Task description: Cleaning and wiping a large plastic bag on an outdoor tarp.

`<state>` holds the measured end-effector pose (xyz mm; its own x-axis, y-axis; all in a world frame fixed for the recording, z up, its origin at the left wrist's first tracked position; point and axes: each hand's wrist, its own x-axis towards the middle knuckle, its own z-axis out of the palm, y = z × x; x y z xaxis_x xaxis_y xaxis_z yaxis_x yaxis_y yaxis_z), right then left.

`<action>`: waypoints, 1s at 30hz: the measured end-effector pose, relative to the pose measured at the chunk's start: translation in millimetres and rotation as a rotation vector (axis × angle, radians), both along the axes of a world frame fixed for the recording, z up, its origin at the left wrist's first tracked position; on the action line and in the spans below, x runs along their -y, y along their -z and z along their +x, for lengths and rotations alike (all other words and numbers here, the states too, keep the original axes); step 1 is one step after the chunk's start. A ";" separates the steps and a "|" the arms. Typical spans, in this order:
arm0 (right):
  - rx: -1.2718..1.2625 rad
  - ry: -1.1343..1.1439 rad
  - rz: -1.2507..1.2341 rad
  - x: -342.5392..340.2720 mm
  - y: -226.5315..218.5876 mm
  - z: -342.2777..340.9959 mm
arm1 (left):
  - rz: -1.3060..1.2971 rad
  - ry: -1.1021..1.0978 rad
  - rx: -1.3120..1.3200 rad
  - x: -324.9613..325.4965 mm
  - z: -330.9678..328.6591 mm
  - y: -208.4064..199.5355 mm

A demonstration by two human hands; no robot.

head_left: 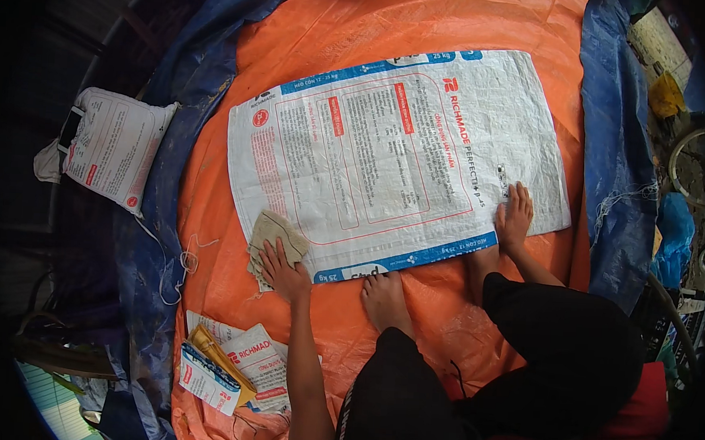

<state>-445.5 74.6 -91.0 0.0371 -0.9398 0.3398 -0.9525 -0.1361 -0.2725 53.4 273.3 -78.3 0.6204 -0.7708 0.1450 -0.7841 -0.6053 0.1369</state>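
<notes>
A large white woven feed sack [375, 165] with blue bands and red and black print lies flattened in front of me. My left hand [286, 272] rests on a folded beige cloth [278, 234] at the sack's near left corner, fingers spread over it and not wrapped round it. At the near right part of the sack my right hand [515, 219] lies flat with its fingers stretched out, holding nothing. One bare foot [386, 301] touches the sack's near edge. The other foot [481, 270] is beside my right wrist.
An orange tarp [208, 244] is spread beneath, with blue tarp [619, 154] along both sides. Folded printed sacks [237, 365] lie at the near left. A filled white sack [117, 148] stands at far left, near loose white string [188, 261]. A wheel [694, 162] is at right.
</notes>
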 end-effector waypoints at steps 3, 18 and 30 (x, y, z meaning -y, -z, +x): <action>-0.003 0.001 -0.001 2.7 -0.5 0.3 | 0.000 -0.003 -0.003 2.9 -0.7 -0.4; -0.001 -0.001 0.002 -0.7 -0.3 0.3 | 0.004 0.001 0.022 -1.1 1.1 3.4; 0.025 0.006 0.019 0.9 2.3 0.6 | -0.003 0.000 0.006 0.8 0.6 2.0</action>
